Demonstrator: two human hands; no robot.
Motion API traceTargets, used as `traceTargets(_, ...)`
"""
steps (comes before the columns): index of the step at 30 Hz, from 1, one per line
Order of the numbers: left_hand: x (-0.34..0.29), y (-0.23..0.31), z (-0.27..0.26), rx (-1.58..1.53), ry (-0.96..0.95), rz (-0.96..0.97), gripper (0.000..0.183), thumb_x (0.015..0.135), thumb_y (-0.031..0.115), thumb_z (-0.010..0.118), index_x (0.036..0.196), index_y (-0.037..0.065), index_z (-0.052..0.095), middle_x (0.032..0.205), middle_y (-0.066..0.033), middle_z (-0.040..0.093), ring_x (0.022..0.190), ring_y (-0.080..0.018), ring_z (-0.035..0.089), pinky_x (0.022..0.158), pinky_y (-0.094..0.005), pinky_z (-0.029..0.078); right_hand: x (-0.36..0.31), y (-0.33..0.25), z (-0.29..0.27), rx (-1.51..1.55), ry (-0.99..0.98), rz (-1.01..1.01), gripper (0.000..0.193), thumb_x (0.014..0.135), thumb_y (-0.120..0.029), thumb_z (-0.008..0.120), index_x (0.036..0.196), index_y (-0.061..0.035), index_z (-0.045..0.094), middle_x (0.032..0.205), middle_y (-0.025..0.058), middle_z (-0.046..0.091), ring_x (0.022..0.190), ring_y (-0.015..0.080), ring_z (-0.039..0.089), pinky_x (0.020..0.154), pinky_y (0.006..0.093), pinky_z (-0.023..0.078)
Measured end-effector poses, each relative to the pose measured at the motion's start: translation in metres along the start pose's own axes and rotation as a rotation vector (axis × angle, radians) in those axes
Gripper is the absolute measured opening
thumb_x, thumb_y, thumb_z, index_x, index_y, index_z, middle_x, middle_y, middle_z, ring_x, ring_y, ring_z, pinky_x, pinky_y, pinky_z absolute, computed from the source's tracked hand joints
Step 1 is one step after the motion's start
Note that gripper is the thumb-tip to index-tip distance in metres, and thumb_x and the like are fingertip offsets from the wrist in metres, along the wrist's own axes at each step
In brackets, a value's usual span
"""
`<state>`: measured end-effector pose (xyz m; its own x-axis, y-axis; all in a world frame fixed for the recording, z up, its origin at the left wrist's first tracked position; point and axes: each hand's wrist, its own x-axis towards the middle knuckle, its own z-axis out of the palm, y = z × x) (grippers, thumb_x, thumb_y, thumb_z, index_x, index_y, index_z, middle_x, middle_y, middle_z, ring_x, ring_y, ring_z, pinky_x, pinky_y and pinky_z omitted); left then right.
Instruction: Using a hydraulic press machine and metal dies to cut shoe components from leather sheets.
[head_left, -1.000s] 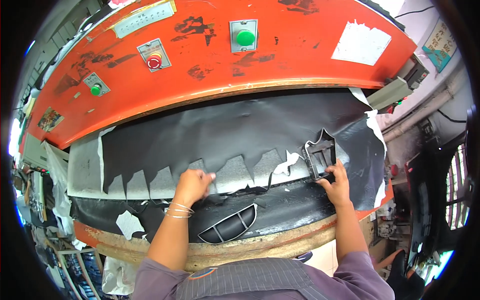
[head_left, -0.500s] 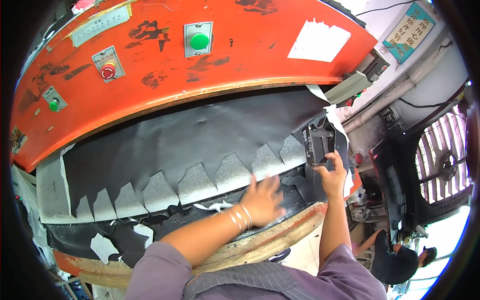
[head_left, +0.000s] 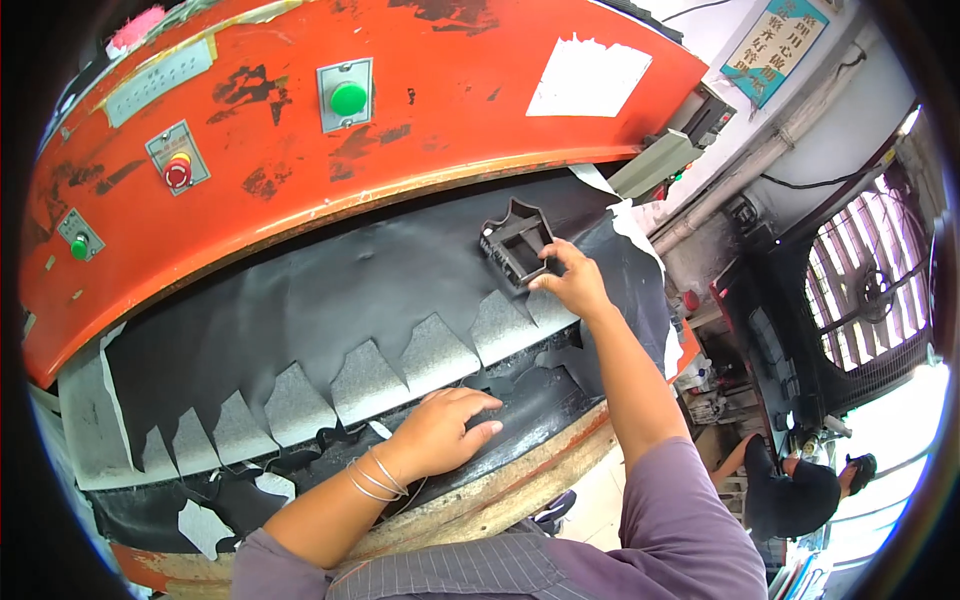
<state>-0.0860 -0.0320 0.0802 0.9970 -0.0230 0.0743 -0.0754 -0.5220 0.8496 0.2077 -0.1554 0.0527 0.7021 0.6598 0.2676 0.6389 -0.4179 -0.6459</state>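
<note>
My right hand (head_left: 577,283) grips the near right side of a black metal cutting die (head_left: 503,262), an open frame with crossbars inside. The die is tilted over the right part of a black leather-like sheet (head_left: 300,285); I cannot tell whether its lower edge touches. Along the sheet's near edge, a row of pointed notches shows a pale grey layer (head_left: 372,385) underneath. My left hand (head_left: 445,432) rests near the dark board edge, left of centre, fingers bent and thumb apart, with nothing visible in it. A small white scrap (head_left: 380,430) lies beside its fingers.
An orange machine beam (head_left: 440,95) with green buttons and a red knob spans the far side. Black offcuts and a white scrap (head_left: 203,528) lie front left. A worn front edge (head_left: 500,505) runs before me. Another person (head_left: 795,497) is at the far right.
My right hand has carried the cutting die leftward from the sheet's right end. My left hand has drawn back left and lower, and white scraps near it are no longer visible. The view has shifted.
</note>
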Motion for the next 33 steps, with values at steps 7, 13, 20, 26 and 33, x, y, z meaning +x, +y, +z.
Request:
traceTargets(7,0.065,-0.007,0.032,-0.011,0.244,-0.208,0.033,0.084,0.023,0.066,0.11,0.004,0.058,0.114,-0.0162,0.061,0.096,-0.0313,0.06,0.077,-0.0373,0.048,0.018,0.039,0.002,-0.001,-0.223,-0.215,0.048,0.07,-0.019,0.078,0.113,-0.0089,0.058,0.13,0.0211,0.052,0.123,0.0354,0.047,0.102,0.0392,0.039)
traceTargets(13,0.143,-0.019,0.088,0.26,0.567,-0.285,0.046,0.081,0.022,0.064,0.118,0.004,0.044,0.135,-0.0248,0.046,0.133,-0.0354,0.035,0.112,-0.0488,0.017,0.043,0.063,-0.016,0.094,-0.339,-0.227,0.062,0.077,-0.02,0.072,0.134,-0.0141,0.049,0.133,0.0151,0.052,0.127,0.029,0.044,0.109,0.0446,0.027)
traceTargets(20,0.162,-0.009,0.097,0.31,0.578,-0.348,0.047,0.08,0.021,0.065,0.116,0.003,0.042,0.137,-0.0256,0.044,0.135,-0.0349,0.033,0.112,-0.0486,0.016,0.043,0.075,-0.021,-0.052,-0.208,-0.411,0.041,0.074,-0.03,0.074,0.112,-0.0176,0.063,0.123,0.0136,0.06,0.125,0.024,0.049,0.108,0.0444,0.027)
traceTargets(26,0.163,-0.007,0.099,0.24,0.593,-0.359,0.045,0.08,0.02,0.066,0.115,0.004,0.042,0.136,-0.0267,0.046,0.138,-0.0328,0.03,0.113,-0.0486,0.011,0.041,0.079,-0.016,-0.038,-0.168,-0.427,0.037,0.071,-0.034,0.075,0.102,-0.0155,0.067,0.119,0.0158,0.062,0.118,0.0226,0.055,0.104,0.0436,0.031)
traceTargets(33,0.162,-0.012,0.091,0.248,0.567,-0.323,0.047,0.078,0.021,0.068,0.113,0.002,0.043,0.135,-0.0278,0.047,0.137,-0.0353,0.031,0.112,-0.0497,0.016,0.047,0.075,-0.015,-0.058,-0.168,-0.422,0.033,0.07,-0.031,0.075,0.098,-0.0144,0.069,0.119,0.0166,0.062,0.115,0.0225,0.056,0.102,0.0411,0.033)
